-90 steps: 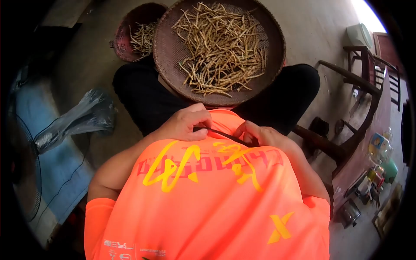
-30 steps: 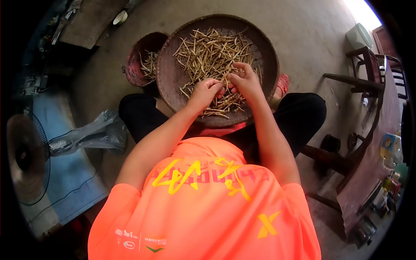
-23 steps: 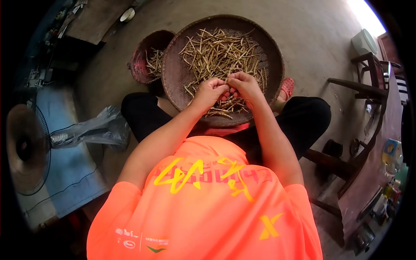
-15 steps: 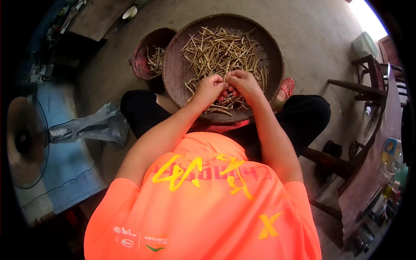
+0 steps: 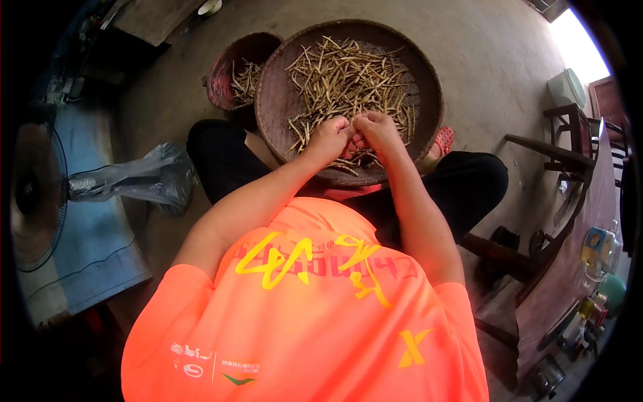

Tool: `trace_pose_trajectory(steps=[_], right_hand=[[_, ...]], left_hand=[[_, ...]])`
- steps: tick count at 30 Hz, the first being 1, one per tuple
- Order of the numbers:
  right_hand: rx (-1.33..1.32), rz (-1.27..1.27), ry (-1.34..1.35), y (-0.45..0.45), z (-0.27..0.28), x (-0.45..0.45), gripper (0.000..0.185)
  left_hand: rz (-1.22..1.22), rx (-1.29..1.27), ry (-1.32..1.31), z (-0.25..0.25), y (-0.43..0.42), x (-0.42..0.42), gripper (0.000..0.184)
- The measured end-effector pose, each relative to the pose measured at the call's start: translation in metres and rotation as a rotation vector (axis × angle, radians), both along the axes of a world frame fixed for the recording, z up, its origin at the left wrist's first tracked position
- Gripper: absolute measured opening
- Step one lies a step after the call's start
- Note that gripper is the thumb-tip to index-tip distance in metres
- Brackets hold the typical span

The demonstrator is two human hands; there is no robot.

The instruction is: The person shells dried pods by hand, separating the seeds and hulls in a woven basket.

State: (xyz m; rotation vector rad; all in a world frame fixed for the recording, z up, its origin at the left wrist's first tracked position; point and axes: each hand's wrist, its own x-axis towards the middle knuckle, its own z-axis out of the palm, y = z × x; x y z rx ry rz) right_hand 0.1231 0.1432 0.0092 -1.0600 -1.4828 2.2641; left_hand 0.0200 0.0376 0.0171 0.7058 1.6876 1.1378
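Observation:
A wide round woven basket point(image 5: 265, 100) lies in front of me, holding a heap of dry, tan bean pods point(image 5: 348, 77). Over its near half, my left hand point(image 5: 331, 139) and my right hand point(image 5: 378, 132) meet with thumbs and fingertips pinched together. Between them is a dried bean pod, mostly hidden by the fingers. Reddish shapes show just beneath the hands; whether these are fingertips or beans is unclear. More pods lie under and around both hands.
A reddish bucket-like basket point(image 5: 218, 84) with more pods stands left of the big one. To the left are a fan point(image 5: 33, 194) and a clear plastic bag point(image 5: 157, 177). Wooden chairs point(image 5: 566, 144) and a cluttered table point(image 5: 556, 288) stand on the right.
The hands stay together over the basket, with the fingers shifted slightly and closed tighter at the thumbs. My view has tilted a little, so the surroundings sit slightly differently.

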Motion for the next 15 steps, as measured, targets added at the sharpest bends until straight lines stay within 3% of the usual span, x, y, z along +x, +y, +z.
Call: trace_pose_trajectory(steps=[3,5,9,15], right_hand=[[-0.035,0.003,-0.01,0.002,0.001,0.0,0.016],[-0.053,0.015,-0.03,0.002,0.005,-0.001,0.014],[-0.056,0.025,-0.084,0.0,0.011,-0.002,0.015],[-0.04,0.054,-0.065,-0.003,0.009,-0.001,0.018]], left_hand=[[-0.013,0.016,-0.072,-0.011,0.001,-0.004,0.014],[0.104,0.124,0.053,-0.014,0.002,-0.004,0.01],[0.121,0.231,0.023,-0.011,0.002,-0.012,0.013],[0.17,0.22,-0.36,-0.009,-0.001,-0.017,0.022]])
